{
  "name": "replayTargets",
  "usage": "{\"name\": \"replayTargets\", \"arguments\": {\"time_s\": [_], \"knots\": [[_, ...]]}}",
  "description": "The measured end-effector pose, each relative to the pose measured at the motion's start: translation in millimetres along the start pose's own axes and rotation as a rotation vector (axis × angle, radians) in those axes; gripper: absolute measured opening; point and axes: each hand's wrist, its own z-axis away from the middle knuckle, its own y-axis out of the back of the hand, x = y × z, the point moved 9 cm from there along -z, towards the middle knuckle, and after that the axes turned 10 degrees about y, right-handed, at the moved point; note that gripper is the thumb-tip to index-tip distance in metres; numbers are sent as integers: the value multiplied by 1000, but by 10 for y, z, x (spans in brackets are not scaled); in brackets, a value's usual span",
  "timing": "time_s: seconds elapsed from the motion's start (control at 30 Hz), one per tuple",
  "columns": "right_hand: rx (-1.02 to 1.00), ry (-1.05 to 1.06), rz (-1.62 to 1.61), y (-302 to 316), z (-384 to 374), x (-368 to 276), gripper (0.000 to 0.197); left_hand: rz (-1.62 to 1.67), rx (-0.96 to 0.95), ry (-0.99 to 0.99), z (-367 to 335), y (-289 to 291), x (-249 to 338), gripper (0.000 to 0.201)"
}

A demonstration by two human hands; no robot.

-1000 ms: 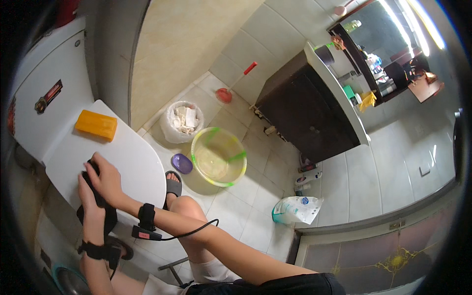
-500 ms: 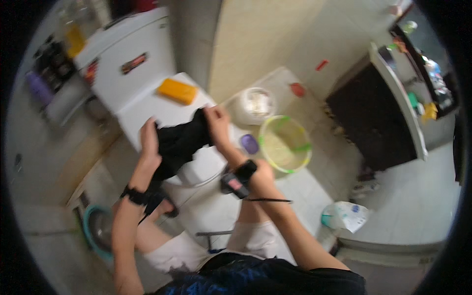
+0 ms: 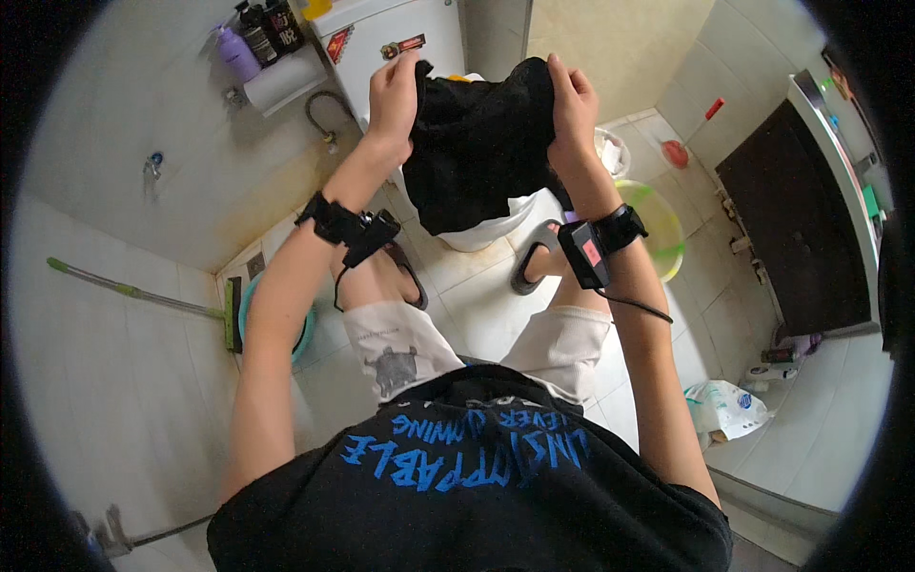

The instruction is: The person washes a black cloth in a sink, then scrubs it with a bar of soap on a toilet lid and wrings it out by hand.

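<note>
A black cloth (image 3: pixel 484 153), perhaps a garment, hangs spread between my two hands. The fingers of my left hand (image 3: pixel 393 112) are closed on its upper left corner, and my right hand (image 3: pixel 574 112) pinches the upper right corner. Its lower edge droops in front of the white toilet (image 3: pixel 481 234) and hides most of the lid and seat. Only a sliver of something orange shows above the cloth's top edge. Both wrists wear black straps with small dark boxes.
To the right of the toilet stand a yellow-green basin (image 3: pixel 658 229) and a white bucket (image 3: pixel 616 153). Pump bottles (image 3: pixel 238 53) line a wall shelf at upper left. A green-headed broom (image 3: pixel 232 315) leans beside a teal basin (image 3: pixel 305 334). A dark cabinet (image 3: pixel 799 219) stands right.
The cloth was bunched and slanted over the toilet lid; now it is stretched wider and more level, with my hands farther apart. My view has shifted, showing more of my shirt and legs.
</note>
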Motion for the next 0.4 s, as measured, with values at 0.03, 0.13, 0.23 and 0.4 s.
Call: {"name": "replayTargets", "arguments": {"time_s": [0.03, 0.13, 0.23, 0.4], "knots": [[-5, 23, -8, 36, 6, -70, 29, -27, 38, -37, 95, -24, 106, 33], [-46, 54, -24, 49, 154, -302, 33, -54, -166, -154, 186, -81, 244, 35], [-143, -1, 36, -39, 220, -379, 32, -309, 317, -377, 389, 277, 590, 43], [-137, 47, -15, -107, 395, -713, 29, -111, -47, -291, 487, 98, 571, 45]]}}
